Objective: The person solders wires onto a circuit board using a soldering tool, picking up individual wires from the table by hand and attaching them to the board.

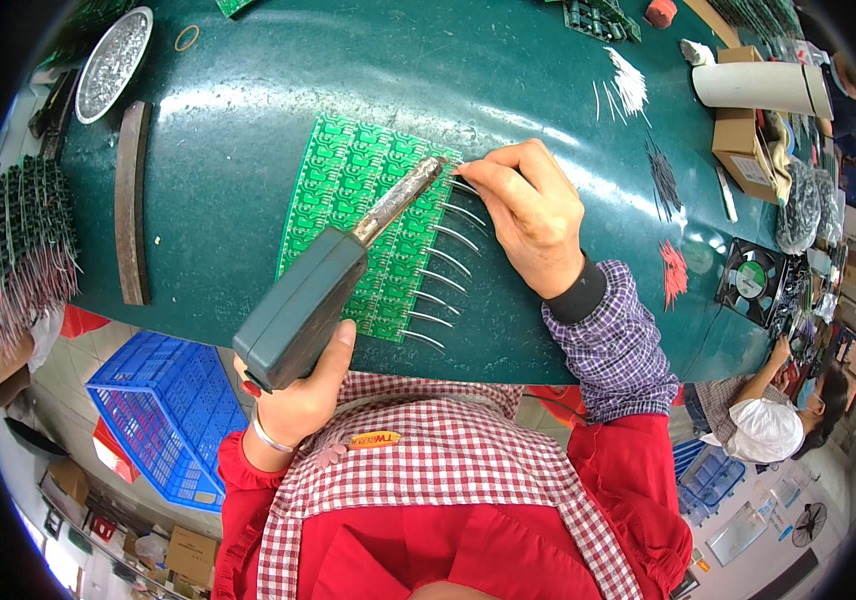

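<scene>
Head view: the dark green soldering gun (303, 305) is gripped by its handle in the left hand (310, 388), its tip held at the upper right corner of the green circuit-board panel (333, 190), which lies flat on the tabletop (218, 185). In the right hand (538, 215), between thumb and forefinger, what seems to be a thin wire (456, 170) is pinched beside that tip, though most of it is hidden. Pale wires (458, 237) stick out in a row along the panel's right edge. For a sound joint, the wire should be steadied on its pad, heated only briefly and not released until the solder sets; fingers are best kept clear of the hot metal.

On the glossy green surface, loose white wires (629, 82), black wires (662, 180) and red wires (673, 273) are laid out at right, near a cooling fan (751, 278); a curved-looking bar (132, 205) is set at left. A blue crate (163, 410) is placed on the floor, and a co-worker (763, 430) is seen at far right.
</scene>
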Demonstrator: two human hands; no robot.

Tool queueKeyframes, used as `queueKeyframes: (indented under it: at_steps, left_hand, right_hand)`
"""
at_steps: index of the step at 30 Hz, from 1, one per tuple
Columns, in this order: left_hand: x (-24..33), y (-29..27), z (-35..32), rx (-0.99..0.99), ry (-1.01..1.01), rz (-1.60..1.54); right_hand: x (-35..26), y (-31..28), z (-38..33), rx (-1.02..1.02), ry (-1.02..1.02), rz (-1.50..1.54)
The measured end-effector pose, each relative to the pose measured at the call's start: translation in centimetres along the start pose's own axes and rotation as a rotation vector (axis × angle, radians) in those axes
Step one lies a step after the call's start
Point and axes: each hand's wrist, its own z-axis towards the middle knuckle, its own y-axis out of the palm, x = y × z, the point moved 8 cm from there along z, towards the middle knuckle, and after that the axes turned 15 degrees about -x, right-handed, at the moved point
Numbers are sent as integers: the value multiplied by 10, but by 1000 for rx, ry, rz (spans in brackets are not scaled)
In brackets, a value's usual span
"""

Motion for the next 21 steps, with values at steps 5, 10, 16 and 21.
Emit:
queueKeyframes:
  at_steps: [5,10,16,21]
  left_hand:
    - [-5,-1,-1,12,-27,-100]
    - [0,-2,-2,14,-7,-53]
    - [-1,-3,-4,21,-44,-94]
    - [-5,-2,-6,44,-69,-147]
  right_hand:
    - [-1,0,0,4,-3,-3]
    - [0,2,0,7,14,29]
    - [-1,2,-1,17,8,22]
    - [-4,-4,-1,66,-32,-23]
